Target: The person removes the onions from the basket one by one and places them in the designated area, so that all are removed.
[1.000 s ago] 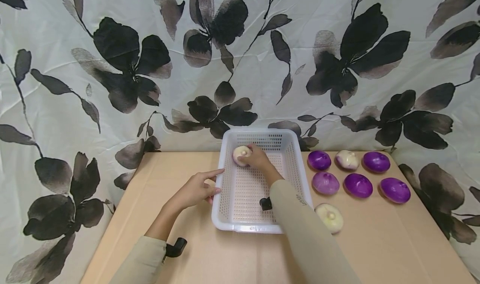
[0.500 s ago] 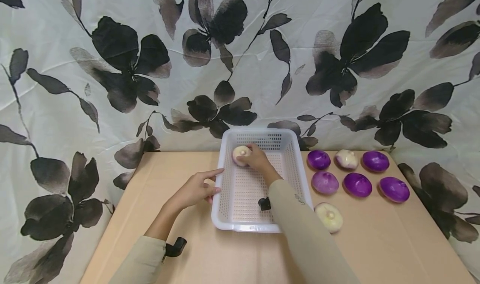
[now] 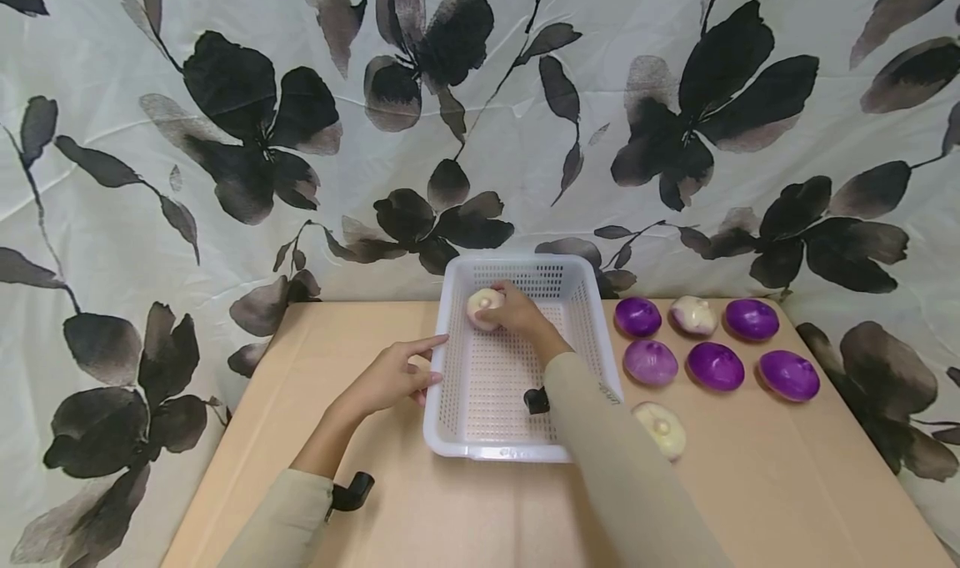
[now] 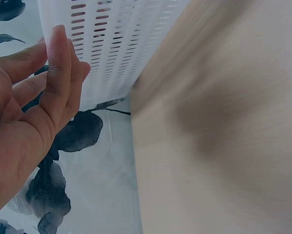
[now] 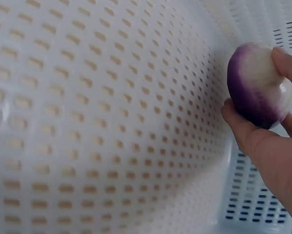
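A white perforated basket stands on the tan table. My right hand reaches into its far left corner and grips a pale onion half, purple-edged in the right wrist view, where my thumb and fingers curl round it just above the basket floor. My left hand rests beside the basket's left wall, fingers straight and touching the plastic, holding nothing.
Several purple and pale onion halves lie in rows on the table right of the basket, one pale one nearest my right sleeve. A flower-print cloth hangs behind. The table's left side is bare wood.
My right hand with the onion half has lifted slightly in the basket's far left corner. The left hand stays at the basket's side.
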{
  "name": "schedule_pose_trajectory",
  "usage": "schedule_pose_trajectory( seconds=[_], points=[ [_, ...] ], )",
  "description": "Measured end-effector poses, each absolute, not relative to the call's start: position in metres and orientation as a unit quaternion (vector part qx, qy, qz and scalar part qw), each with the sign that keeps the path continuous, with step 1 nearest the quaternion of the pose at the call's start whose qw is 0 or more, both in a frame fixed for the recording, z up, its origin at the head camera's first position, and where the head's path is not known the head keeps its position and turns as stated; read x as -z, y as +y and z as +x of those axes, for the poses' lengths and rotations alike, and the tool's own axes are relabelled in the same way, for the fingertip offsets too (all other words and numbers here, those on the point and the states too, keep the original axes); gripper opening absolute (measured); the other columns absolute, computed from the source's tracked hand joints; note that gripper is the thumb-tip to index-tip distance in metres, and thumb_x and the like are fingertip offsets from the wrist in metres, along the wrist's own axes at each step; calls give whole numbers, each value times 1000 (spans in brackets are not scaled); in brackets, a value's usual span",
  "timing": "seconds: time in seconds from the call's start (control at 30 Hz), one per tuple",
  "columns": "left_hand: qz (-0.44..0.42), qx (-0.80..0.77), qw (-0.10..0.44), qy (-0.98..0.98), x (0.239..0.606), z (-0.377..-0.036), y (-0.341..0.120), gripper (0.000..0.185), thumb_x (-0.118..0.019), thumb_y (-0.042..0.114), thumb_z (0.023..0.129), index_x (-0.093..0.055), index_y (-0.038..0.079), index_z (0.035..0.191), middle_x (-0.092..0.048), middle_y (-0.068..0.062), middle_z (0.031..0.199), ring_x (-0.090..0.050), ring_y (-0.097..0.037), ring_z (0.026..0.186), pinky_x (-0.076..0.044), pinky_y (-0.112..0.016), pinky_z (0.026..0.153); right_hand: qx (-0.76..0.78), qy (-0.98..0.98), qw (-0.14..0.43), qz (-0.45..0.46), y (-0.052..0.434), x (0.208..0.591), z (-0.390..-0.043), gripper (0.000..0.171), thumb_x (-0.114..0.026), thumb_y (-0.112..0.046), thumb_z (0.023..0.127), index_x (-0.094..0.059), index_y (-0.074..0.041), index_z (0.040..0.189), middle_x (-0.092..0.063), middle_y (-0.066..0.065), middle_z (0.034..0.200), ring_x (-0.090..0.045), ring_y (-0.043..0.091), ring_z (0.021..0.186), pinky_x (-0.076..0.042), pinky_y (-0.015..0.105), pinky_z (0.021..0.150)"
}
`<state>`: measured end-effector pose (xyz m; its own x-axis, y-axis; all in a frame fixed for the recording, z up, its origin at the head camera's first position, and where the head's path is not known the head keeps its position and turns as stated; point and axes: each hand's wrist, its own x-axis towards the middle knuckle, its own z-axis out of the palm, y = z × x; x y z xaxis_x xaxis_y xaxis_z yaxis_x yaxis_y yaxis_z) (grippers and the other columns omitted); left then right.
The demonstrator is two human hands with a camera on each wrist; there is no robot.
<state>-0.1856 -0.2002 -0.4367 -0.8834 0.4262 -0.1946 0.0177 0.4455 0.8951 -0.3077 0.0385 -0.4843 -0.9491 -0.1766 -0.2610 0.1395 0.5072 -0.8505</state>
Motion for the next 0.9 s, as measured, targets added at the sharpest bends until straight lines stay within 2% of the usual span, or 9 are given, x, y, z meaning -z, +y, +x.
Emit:
schedule_pose_trajectory(
  seconds=[0.1,0.17,0.47,0.8,0.9],
  points=[
    [133,-509,202,826,436,-185,-200,63,-68,-1,96,-45,2,155,-57,-26,123,-71,-19,64,-63,-56,68,484,859,167,-20,43,476,-307,77,-81,-28,90,-40,-13,155,-50,16,152,-52,36,137,-43,52,118],
    [136,-509,203,826,436,-185,-200,63,-68,-1,96,-45,2,155,-57,-26,123,-71,-19,64,-63,-58,69,480,860,170,-29,48,471,-308,78,-80,-28,90,-39,-14,156,-49,16,153,-52,36,137,-44,51,118],
    [135,-505,199,829,436,-184,-201,63,-68,-1,96,-44,1,155,-57,-26,123,-70,-20,63,-63,-58,68,452,874,153,-94,75,434,-312,77,-78,-33,93,-41,-13,157,-51,17,151,-54,34,132,-46,49,115],
    [131,-504,200,830,435,-185,-199,64,-67,-3,96,-44,1,155,-57,-25,123,-71,-21,64,-65,-48,64,429,876,152,-162,105,385,-313,73,-77,-26,93,-44,-7,154,-53,19,145,-54,32,125,-48,48,111],
    [129,-501,199,832,434,-186,-198,64,-67,-3,95,-45,1,155,-57,-25,123,-70,-20,63,-64,-51,65,415,880,154,-174,116,374,-313,71,-76,-29,94,-45,-10,155,-53,16,146,-53,31,125,-48,48,110]
  ],
)
